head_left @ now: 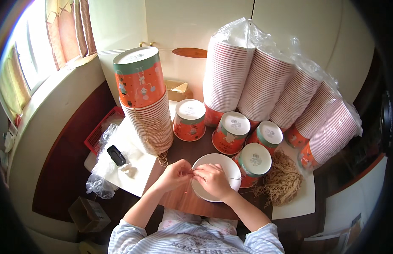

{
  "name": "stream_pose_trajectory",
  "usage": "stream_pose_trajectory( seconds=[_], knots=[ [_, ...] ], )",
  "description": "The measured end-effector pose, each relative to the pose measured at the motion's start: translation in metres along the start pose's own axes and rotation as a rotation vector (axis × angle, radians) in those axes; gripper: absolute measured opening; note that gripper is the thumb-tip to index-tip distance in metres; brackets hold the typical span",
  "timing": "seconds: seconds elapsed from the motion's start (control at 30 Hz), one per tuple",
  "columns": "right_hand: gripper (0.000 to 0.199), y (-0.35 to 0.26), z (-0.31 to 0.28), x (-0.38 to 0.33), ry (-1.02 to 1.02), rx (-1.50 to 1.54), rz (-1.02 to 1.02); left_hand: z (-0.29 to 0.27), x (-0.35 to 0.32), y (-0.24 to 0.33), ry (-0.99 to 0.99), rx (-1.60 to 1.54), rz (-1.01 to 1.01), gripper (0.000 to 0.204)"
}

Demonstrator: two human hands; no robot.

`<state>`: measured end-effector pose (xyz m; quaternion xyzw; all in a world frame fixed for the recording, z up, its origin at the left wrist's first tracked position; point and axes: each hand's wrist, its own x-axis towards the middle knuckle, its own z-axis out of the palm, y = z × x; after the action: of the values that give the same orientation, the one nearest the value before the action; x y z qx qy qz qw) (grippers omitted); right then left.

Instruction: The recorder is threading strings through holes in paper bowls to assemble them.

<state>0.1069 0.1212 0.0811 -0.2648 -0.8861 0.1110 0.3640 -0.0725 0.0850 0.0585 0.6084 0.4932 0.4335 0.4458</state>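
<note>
My left hand [174, 174] and my right hand [213, 180] meet over the near rim of an upright white paper bowl [224, 167] on the brown table [184, 199]. Both pinch a thin tan string [192, 171] between the fingertips, and a fine strand runs right across the bowl. The right hand also rests on the bowl's rim. A tall stack of orange bowls [148, 110] with strings hanging from it stands to the left. A pile of loose tan strings [283, 180] lies to the right.
Several orange bowls [231, 132] stand upside down behind the white one. Long sleeves of stacked bowls in clear plastic [264, 80] lean at the back and right. A black object [116, 155] and crumpled plastic [101, 178] lie on white paper left. A red basket [99, 131] sits further left.
</note>
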Motion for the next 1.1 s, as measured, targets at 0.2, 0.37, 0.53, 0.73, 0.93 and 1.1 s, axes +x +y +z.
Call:
stream_pose_trajectory(
  seconds=[0.2, 0.37, 0.53, 0.73, 0.93, 1.1],
  knots=[
    [0.009, -0.002, 0.003, 0.0, -0.037, -0.052, -0.052, 0.002, -0.004, 0.002, 0.024, -0.185, 0.05, 0.028],
    [0.007, 0.001, 0.002, 0.003, 0.013, -0.002, 0.041, 0.005, -0.017, 0.021, 0.169, 0.027, 0.034, 0.027],
    [0.007, 0.0, -0.001, 0.008, -0.081, 0.311, 0.323, 0.016, -0.032, 0.015, 0.379, 0.473, 0.184, 0.013],
    [0.012, 0.005, 0.002, 0.013, -0.163, 0.505, 0.46, 0.037, -0.024, 0.006, 0.531, 0.456, 0.17, 0.017],
    [0.011, 0.005, -0.001, 0.013, -0.175, 0.506, 0.458, 0.036, -0.021, 0.003, 0.557, 0.529, 0.182, 0.012],
    [0.009, 0.008, -0.001, 0.011, -0.203, 0.507, 0.449, 0.025, -0.026, 0.017, 0.552, 0.718, 0.256, 0.011]
  ],
)
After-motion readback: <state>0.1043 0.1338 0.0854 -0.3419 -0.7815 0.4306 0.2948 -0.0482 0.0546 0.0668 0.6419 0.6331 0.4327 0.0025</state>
